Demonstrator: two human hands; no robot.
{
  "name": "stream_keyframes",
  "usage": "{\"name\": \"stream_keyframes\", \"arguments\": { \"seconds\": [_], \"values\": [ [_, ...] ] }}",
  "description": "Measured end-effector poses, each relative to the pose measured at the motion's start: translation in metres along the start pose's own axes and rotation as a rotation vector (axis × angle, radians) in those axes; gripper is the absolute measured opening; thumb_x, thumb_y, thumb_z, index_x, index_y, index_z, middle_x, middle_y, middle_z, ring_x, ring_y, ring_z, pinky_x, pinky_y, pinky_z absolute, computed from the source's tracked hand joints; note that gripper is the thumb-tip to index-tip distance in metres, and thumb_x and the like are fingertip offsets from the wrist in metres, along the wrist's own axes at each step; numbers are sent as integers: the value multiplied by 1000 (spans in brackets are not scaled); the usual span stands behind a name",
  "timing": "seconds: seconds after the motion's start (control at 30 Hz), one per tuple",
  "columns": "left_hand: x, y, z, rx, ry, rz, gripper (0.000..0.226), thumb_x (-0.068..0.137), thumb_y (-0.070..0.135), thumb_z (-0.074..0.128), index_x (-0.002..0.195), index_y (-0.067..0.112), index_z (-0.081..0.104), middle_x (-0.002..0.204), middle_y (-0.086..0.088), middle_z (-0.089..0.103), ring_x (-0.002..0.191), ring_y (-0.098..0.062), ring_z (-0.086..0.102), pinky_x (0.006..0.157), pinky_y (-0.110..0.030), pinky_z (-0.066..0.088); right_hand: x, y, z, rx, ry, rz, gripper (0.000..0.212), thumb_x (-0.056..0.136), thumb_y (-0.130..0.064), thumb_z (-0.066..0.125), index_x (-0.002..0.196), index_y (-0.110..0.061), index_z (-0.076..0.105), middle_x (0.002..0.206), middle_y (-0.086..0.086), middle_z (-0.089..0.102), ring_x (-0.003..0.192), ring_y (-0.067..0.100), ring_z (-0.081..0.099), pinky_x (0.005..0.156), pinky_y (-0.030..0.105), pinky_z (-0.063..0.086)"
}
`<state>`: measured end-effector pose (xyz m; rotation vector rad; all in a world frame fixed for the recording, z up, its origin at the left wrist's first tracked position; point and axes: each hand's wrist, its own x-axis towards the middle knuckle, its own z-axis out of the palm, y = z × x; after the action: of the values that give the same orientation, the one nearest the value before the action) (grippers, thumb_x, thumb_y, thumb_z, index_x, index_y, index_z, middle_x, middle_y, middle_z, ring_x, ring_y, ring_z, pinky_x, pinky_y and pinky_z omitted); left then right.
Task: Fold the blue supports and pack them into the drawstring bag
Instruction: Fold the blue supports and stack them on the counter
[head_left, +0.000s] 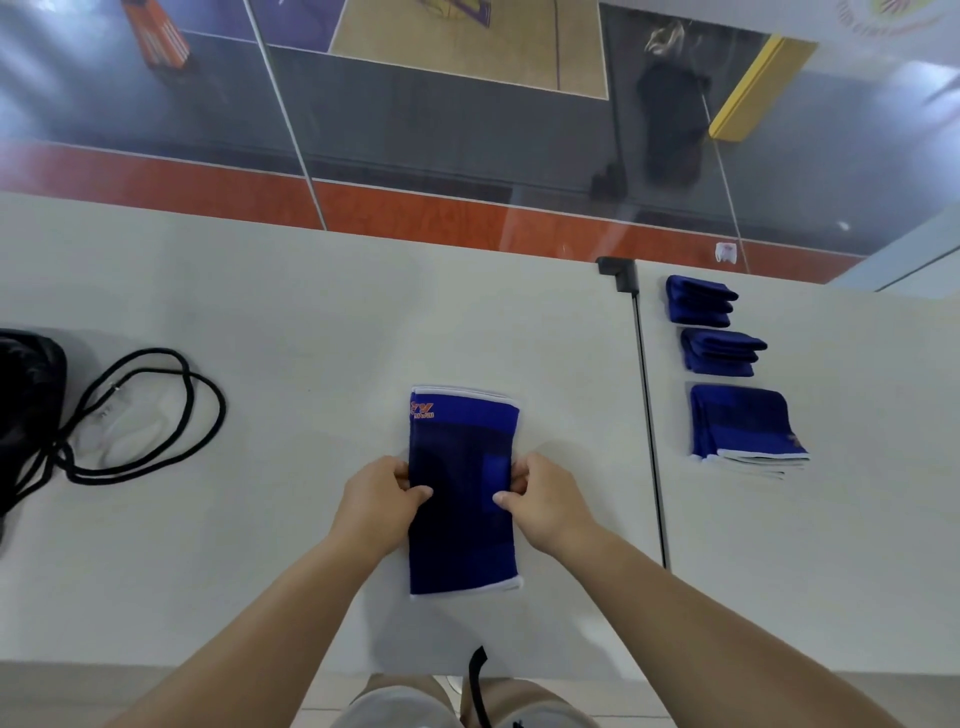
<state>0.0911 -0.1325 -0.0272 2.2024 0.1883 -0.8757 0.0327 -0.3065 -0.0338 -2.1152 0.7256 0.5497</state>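
pale white tabletop (260, 519) runs below a glass wall overlooking a sports court, and on it a long flat blue knitted support with white-trimmed ends (464, 436) lies lengthwise in front of the person. left hand (382, 496) and right hand (540, 499) each pinch one long edge at its middle, thumbs on top. black drawstring bag with looped cords (31, 415) sits far left; three folded blue stacks (737, 423) lie in a row to the right.

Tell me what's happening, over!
Left hand and right hand pinch blue support mid-edges, flat on table. Drawstring bag far left. Nothing blocking.
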Motion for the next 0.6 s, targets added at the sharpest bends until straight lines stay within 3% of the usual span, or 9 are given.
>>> {"name": "stream_keyframes", "arguments": {
  "seconds": [0.1, 0.23, 0.37, 0.47, 0.6],
  "values": [
    [0, -1, -1, -51, -28, 11, 8, 88, 16, 63, 92, 11, 60, 79, 2, 60, 76, -16, 58, 60, -22, 42, -1, 1, -2, 31, -25, 11, 18, 86, -15, 64, 79, -19, 48, 85, -1, 57, 81, 19, 56, 74, 29, 46],
    [-5, 1, -8, -240, -57, -19, 9, 90, 15, 62, 97, 11, 58, 95, -2, 67, 85, -15, 63, 73, -30, 54, -2, 1, -9, 230, -27, 5, 17, 85, -12, 66, 95, -15, 53, 98, 4, 63, 91, 22, 62, 78, 32, 51],
    [-15, 13, -24, -525, -39, 18, 18, 89, 4, 60, 98, 14, 49, 96, -12, 69, 84, -23, 66, 77, -34, 56, -11, -6, -29, 510, -48, -80, 25, 83, 0, 66, 97, -14, 49, 96, 14, 69, 89, 27, 67, 82, 37, 56],
    [-22, 22, -32, -424, -32, 185, 29, 89, 6, 61, 103, 30, 51, 90, -5, 73, 83, -19, 68, 80, -30, 54, -20, -13, -39, 529, -9, -200, 34, 84, 2, 63, 104, -22, 50, 91, 11, 72, 84, 22, 68, 79, 28, 55],
    [-26, 32, -32, -192, -15, 304, 49, 78, 4, 73, 114, 32, 54, 95, 7, 67, 85, -8, 65, 73, -17, 50, -30, -24, -44, 320, 41, -284, 50, 80, -2, 67, 119, -29, 52, 100, -4, 63, 88, 15, 62, 73, 17, 52]
  ]
}}
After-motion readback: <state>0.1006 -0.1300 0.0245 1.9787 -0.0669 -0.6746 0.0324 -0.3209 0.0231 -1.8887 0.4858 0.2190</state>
